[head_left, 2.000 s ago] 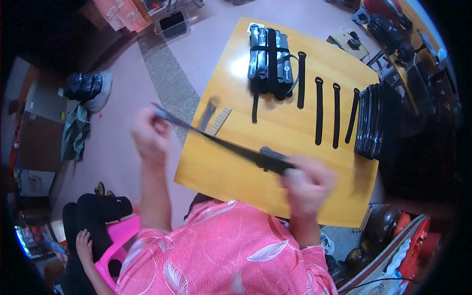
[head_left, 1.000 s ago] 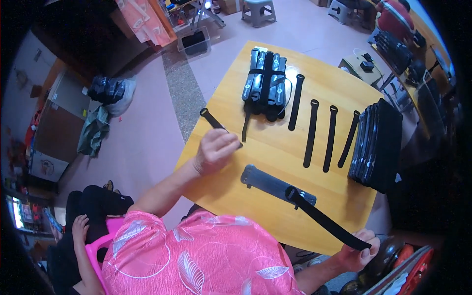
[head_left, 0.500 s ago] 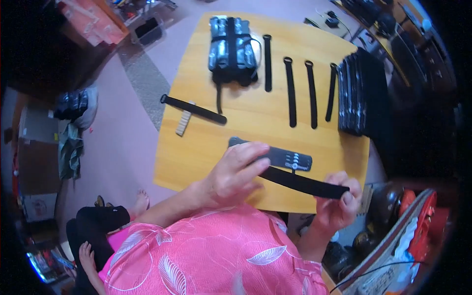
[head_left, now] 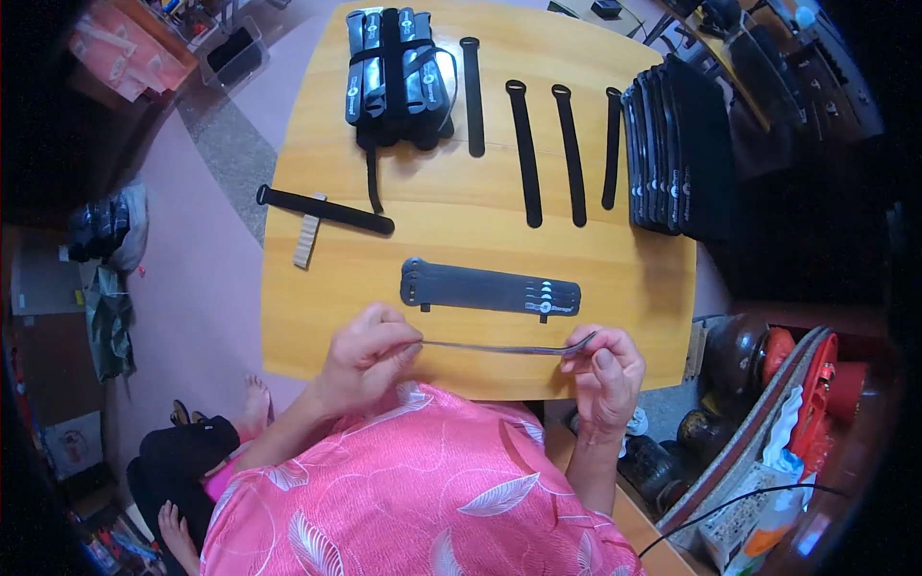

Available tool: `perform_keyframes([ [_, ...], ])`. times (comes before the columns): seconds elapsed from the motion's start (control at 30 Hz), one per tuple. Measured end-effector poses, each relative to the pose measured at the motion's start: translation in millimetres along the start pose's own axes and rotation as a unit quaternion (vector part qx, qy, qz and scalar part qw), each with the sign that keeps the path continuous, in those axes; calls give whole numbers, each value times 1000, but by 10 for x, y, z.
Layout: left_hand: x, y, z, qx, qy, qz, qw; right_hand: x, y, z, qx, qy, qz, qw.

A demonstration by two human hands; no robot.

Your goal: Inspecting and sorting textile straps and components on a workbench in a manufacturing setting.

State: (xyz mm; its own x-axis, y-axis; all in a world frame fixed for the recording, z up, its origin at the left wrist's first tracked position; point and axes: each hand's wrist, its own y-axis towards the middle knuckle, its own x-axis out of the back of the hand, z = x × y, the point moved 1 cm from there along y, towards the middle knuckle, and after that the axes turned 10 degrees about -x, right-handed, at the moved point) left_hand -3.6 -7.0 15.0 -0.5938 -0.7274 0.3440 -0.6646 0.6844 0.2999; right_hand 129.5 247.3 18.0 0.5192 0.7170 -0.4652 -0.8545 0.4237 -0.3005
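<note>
My left hand (head_left: 370, 353) pinches one end of a thin dark strap (head_left: 495, 347), and my right hand (head_left: 607, 372) grips its other end. The strap stretches nearly level between them, seen edge-on, above the table's near edge. Just beyond it lies a fanned stack of dark grey strips (head_left: 471, 288) with pale print at the right end. Several black straps with ring ends lie farther off, among them one upright strap (head_left: 525, 154) and one slanting strap (head_left: 331, 209) across a ribbed cardboard piece (head_left: 306, 243).
On the wooden table (head_left: 432, 182), a bundle of packed grey strips bound with black bands (head_left: 391, 77) stands at the far left. A stack of black flat pieces (head_left: 696, 158) occupies the right edge. Someone's hand (head_left: 176, 531) shows at lower left. Dark round pots (head_left: 735, 365) sit beside the table.
The strap has turned from showing its broad black face to edge-on. My hands have shifted left in view, the left one uncovering the grey strips. The whole view has shifted too.
</note>
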Motion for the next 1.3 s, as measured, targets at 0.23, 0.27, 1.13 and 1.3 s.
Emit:
perform_keyframes([
  [0.23,-17,-25,60,270,-237,-179,916,-46,127,16,-45,-41,-39,997],
  [0.27,8,-20,72,274,-231,-184,915,-20,140,13,-45,-113,-71,990],
  [1.13,-107,133,362,276,-8,-150,949,132,387,-64,9,-463,-163,871],
  [1.3,-142,104,397,252,25,-134,958,138,396,-76,22,-455,-178,872],
])
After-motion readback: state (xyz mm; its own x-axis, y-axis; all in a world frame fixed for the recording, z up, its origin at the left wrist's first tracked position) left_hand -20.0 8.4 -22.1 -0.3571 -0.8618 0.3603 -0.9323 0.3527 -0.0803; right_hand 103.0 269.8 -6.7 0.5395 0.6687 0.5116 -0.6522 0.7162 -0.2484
